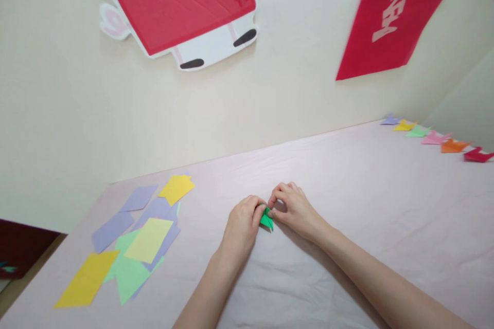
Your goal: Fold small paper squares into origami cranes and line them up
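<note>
A small piece of folded green paper (266, 220) is between my two hands, over the middle of the cloth-covered table. My left hand (244, 217) grips its left side, thumb on top and fingers curled behind. From the right, my right hand (292, 206) pinches the paper's upper right edge between thumb and index finger, the other fingers bent. Fold lines show on the green surface, and one corner points down toward me. My fingers hide the paper's upper part.
Loose sheets of coloured paper, such as a yellow sheet (87, 280) and a purple one (111, 232), overlap at the left. Several folded paper figures, one of them orange (455, 146), line the right edge. Behind the table (332, 164) rises a wall with red decorations (397, 15).
</note>
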{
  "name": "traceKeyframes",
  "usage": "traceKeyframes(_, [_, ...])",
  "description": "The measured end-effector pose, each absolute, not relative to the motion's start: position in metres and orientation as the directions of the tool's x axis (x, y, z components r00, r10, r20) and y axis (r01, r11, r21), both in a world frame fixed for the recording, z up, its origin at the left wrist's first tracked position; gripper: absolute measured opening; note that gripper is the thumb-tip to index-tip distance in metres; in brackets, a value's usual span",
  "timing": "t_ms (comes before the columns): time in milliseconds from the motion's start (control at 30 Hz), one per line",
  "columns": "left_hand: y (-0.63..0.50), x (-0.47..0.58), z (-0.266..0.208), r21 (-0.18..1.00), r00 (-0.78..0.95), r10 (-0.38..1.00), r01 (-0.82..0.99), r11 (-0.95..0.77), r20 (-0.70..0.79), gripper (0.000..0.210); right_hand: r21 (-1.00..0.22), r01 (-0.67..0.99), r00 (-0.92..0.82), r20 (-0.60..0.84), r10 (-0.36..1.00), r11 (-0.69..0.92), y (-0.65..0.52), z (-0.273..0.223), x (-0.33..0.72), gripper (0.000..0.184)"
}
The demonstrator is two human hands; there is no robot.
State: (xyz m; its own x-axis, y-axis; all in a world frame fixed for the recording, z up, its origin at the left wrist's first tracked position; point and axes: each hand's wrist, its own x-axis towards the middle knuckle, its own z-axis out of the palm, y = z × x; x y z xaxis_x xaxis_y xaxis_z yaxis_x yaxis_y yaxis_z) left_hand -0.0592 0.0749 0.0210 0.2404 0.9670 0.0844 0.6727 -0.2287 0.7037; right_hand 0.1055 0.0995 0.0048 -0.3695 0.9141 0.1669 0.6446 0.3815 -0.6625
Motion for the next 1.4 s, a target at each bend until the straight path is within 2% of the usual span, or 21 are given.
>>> traceKeyframes(167, [0.073,-0.058,0.018,0.768,0.228,0.969,0.603,-0.215,0.093,0.018,-0.684,0.634,-0.342,0.17,0.924,0.361,0.102,0.002,0.104,0.008])
traceKeyframes(367, [0.074,-0.055,0.014,0.723,0.147,0.982,0.666,-0.184,0.115,0.008,-0.695,0.612,-0.373,0.168,0.912,0.378,0.102,0.003,0.107,0.007])
traceKeyframes(467, [0.073,-0.056,0.015,0.743,0.158,0.982,0.644,-0.183,0.106,0.009,-0.709,0.588,-0.398,0.165,0.902,0.39,0.102,0.004,0.108,0.002])
traceKeyframes(667, [0.072,-0.058,0.016,0.771,0.144,0.984,0.613,-0.174,0.108,0.008,-0.69,0.598,-0.386,0.198,0.901,0.408,0.101,0.002,0.107,0.009])
traceKeyframes(933, [0.07,-0.055,0.013,0.831,0.15,0.975,0.513,-0.217,0.163,0.023,-0.652,0.628,-0.392,0.205,0.897,0.424,0.098,0.004,0.104,0.011])
traceKeyframes(1067, [0.068,-0.054,0.014,0.878,0.077,0.979,0.433,-0.204,0.189,0.026,-0.669,0.571,-0.404,0.275,0.873,0.475,0.096,0.004,0.104,0.014])
traceKeyframes(1167, [0.067,-0.05,0.016,0.944,-0.074,0.989,0.314,-0.096,0.125,0.03,-0.729,0.481,-0.34,0.357,0.87,0.487,0.097,0.003,0.106,0.017])
traceKeyframes(1233, [0.066,-0.046,0.018,0.987,-0.107,0.994,0.154,0.038,-0.021,0.039,-0.768,0.422,-0.283,0.393,0.875,0.481,0.099,0.003,0.107,0.016])
traceKeyframes(1333, [0.065,-0.036,0.017,0.973,0.037,0.977,-0.088,0.211,-0.209,0.039,-0.796,0.375,-0.244,0.409,0.879,0.475,0.098,0.003,0.108,0.015])
traceKeyframes(1400, [0.064,-0.03,0.015,0.947,0.114,0.967,-0.204,0.247,-0.228,0.032,-0.776,0.395,-0.266,0.416,0.869,0.492,0.097,0.005,0.106,0.015])
